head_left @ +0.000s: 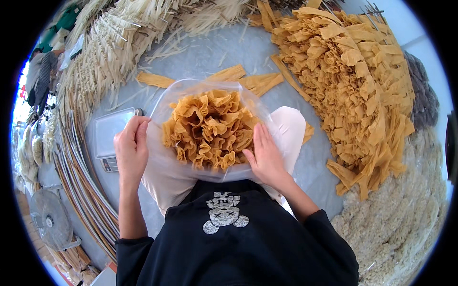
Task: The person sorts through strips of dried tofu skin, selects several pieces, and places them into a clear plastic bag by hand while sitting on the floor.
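Observation:
A clear plastic bag (155, 138) stands open in front of me, between my knees. Crinkled yellow-brown strips (210, 126), which look like dried tofu skin, fill it with their folded ends facing up. My left hand (131, 148) is closed in a pinch on the left edge of the bag. On the other side, my right hand (267, 157) lies with fingers stretched out against the right side of the bundle and bag, thumb apart. Several loose flat strips (260, 83) of the same kind lie just beyond the bag.
A flat scale (114, 133) sits left of my left hand. Large heaps of yellow-brown strips (348, 95) rise at right and pale strips (109, 52) at far left. Long thin rods (81, 167) and a fan (50, 221) stand at left. Another person (43, 76) is at far left.

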### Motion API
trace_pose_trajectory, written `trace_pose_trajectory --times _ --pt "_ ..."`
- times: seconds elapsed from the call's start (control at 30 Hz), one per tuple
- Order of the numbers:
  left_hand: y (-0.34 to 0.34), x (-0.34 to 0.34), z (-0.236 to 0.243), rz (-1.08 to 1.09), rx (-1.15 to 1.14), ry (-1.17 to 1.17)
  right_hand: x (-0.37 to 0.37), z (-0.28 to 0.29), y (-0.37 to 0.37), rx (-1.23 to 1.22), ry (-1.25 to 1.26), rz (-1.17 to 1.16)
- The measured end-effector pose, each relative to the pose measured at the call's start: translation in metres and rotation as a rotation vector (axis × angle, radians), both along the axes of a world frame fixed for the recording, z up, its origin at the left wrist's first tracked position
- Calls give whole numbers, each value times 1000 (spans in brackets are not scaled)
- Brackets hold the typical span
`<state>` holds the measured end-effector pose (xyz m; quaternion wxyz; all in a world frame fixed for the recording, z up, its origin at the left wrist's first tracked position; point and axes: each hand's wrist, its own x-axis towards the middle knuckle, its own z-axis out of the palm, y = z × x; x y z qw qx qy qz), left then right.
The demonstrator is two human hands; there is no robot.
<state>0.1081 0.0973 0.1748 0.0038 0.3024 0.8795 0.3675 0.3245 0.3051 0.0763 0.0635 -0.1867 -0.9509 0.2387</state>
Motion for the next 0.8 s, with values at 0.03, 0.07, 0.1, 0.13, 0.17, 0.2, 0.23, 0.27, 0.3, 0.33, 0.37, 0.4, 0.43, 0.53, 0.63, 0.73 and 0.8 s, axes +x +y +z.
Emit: trace_pose_trajectory --times 0.03,0.07,0.1,0.13,0.17,0.2,0.23,0.27,0.3,0.33,0.37,0.4,0.43,0.53,0.63,0.73,0.8 --pt "0 -1 -1 4 1 1 2 -7 -3 120 -22 21" --pt "2 -1 -4 -26 20 37 2 -7 -5 121 -22 28" --pt "3 -1 -6 -58 40 74 2 -6 -6 112 -39 29" --pt "4 0 -5 -52 42 73 2 -4 -7 104 -56 30" --pt "4 0 -4 -43 30 64 3 0 -6 104 -50 42" --pt "2 1 -3 -30 17 53 5 11 -3 100 85 48" --pt "0 0 -2 -15 14 57 5 22 -1 95 219 53" --pt "0 0 -3 -22 20 59 6 35 -1 92 220 59" --pt "-1 -1 -3 -22 22 66 4 47 -2 205 272 -103" --pt "-3 -1 -2 -8 15 72 4 52 -1 314 323 -267" --pt "-2 -2 -2 -14 19 78 10 47 4 318 326 -265" --pt "-1 -3 -2 -18 24 84 19 35 11 197 293 -351" --pt "-1 -5 -1 -14 28 86 26 29 15 74 259 -434" --pt "-3 -11 -3 23 -71 82 33 31 18 -121 -67 -408" --pt "1 -24 -17 46 2 145 19 24 20 -769 380 -466" --pt "-3 -40 -28 -179 57 -508 -14 39 21 -982 595 -395" --pt "1 -25 -20 -238 329 -765 -28 58 17 -948 597 -336"
